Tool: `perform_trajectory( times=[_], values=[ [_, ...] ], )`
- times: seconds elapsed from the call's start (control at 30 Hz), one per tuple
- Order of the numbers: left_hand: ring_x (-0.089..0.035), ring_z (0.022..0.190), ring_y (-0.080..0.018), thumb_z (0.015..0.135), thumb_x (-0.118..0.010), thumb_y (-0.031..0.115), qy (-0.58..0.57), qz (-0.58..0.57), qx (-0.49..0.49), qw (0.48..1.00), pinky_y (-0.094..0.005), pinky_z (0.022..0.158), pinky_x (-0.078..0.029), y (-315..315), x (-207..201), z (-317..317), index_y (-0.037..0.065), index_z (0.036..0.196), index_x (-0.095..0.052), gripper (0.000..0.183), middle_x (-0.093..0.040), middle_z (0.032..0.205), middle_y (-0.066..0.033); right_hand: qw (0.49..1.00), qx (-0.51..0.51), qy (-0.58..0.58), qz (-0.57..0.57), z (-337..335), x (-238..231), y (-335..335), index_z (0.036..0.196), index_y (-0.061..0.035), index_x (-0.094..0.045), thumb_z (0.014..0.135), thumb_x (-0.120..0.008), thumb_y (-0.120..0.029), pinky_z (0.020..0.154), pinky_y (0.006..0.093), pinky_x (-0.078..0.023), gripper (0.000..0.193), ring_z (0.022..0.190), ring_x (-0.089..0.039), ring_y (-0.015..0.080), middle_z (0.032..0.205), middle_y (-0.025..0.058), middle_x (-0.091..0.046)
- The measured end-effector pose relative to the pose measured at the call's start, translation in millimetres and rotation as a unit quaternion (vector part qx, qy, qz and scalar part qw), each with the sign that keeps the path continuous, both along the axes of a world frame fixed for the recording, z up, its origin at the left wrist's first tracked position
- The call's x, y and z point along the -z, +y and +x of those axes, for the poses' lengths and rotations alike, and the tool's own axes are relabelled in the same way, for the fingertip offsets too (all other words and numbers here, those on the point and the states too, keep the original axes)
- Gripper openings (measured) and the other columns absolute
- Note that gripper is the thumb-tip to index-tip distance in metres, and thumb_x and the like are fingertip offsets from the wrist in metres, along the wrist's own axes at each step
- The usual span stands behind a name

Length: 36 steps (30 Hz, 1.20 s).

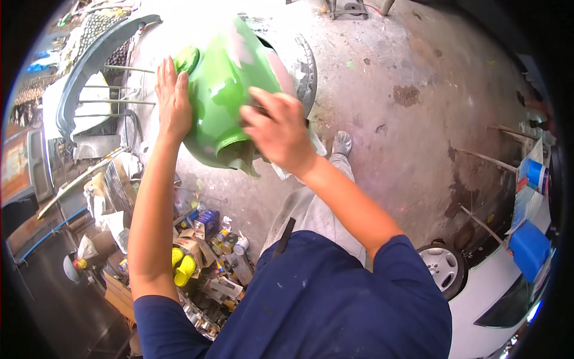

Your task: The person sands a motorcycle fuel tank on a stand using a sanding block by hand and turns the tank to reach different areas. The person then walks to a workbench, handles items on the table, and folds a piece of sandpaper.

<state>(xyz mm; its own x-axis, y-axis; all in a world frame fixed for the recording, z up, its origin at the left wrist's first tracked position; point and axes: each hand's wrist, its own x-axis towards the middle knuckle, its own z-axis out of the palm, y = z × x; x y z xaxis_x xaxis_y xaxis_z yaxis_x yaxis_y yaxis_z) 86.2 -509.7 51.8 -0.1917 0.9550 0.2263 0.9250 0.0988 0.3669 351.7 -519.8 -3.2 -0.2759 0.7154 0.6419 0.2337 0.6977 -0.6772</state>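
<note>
A curved, glossy green body panel with pale pinkish patches lies in front of me at the upper middle. Flat against its left side rests my left hand, fingers stretched out and holding nothing. My right hand is over the panel's right side, its fingers bent and smeared by motion. Something dark shows under those fingers, but I cannot make out what it is. Glare washes out the panel's far left edge.
A long grey curved trim piece rests on a rack at left. Yellow clogs lie among cans and bottles at lower left. A white car's wheel and a blue container are at right. My shoe stands on the stained concrete floor.
</note>
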Motion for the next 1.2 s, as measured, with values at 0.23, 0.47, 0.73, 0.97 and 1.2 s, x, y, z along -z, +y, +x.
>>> perform_trajectory(
  times=[0.23, 0.47, 0.73, 0.97, 1.2],
  values=[
    [-0.014, 0.158, -0.0376, 0.112, -0.031, 0.037, -0.011, -0.019, -0.013, 1.0, -0.047, 0.128, -0.009, 1.4, 0.0, -2.9, -0.001, 0.163, -0.023, 0.064, -0.025, 0.168, -0.0236, 0.999, -0.016, -0.042, 0.026, 16.3, 4.1, -2.9, 0.126, -0.0149, -0.067, 0.079, -0.082, -0.025, 0.099, 0.0445, -0.044, 0.05, 0.117, -0.054, 0.0312, 0.143, 0.0102, -0.056],
    [-0.015, 0.158, -0.038, 0.111, -0.031, 0.042, -0.034, -0.017, -0.012, 0.999, -0.0474, 0.128, -0.007, 2.2, -3.8, -5.7, 0.003, 0.164, -0.025, 0.066, -0.024, 0.169, -0.0237, 0.989, -0.007, 0.042, -0.14, 76.1, 38.6, -29.8, 0.129, -0.0101, -0.067, 0.084, -0.081, -0.021, 0.103, 0.0464, -0.045, 0.048, 0.12, -0.054, 0.0354, 0.141, 0.0145, -0.055],
    [-0.017, 0.158, -0.036, 0.111, -0.031, 0.042, -0.017, -0.037, -0.035, 0.999, -0.0447, 0.128, -0.01, 0.3, -9.1, 2.0, 0.001, 0.163, -0.027, 0.066, -0.024, 0.17, -0.0196, 0.96, -0.083, 0.038, -0.265, 48.5, -11.8, 8.8, 0.123, -0.005, -0.067, 0.09, -0.077, -0.022, 0.104, 0.0479, -0.045, 0.039, 0.121, -0.054, 0.0382, 0.131, 0.0156, -0.06],
    [-0.015, 0.159, -0.0367, 0.111, -0.029, 0.038, -0.002, -0.052, -0.054, 0.997, -0.0447, 0.128, -0.009, -1.8, -6.1, 2.3, 0.001, 0.163, -0.026, 0.064, -0.024, 0.169, -0.0218, 0.96, -0.058, 0.038, -0.273, -0.7, -27.9, 48.3, 0.124, -0.0004, -0.068, 0.092, -0.073, -0.026, 0.103, 0.0479, -0.046, 0.041, 0.116, -0.058, 0.0416, 0.129, 0.0219, -0.063],
    [-0.013, 0.159, -0.0393, 0.11, -0.036, 0.035, -0.004, -0.038, -0.044, 0.998, -0.0521, 0.127, -0.009, -2.6, -6.2, 1.6, 0.004, 0.164, -0.024, 0.064, -0.021, 0.17, -0.021, 0.954, -0.078, -0.015, -0.288, 11.3, -43.1, 45.2, 0.129, 0.0018, -0.065, 0.095, -0.07, -0.021, 0.103, 0.047, -0.046, 0.041, 0.116, -0.058, 0.0423, 0.131, 0.0215, -0.063]
  ],
)
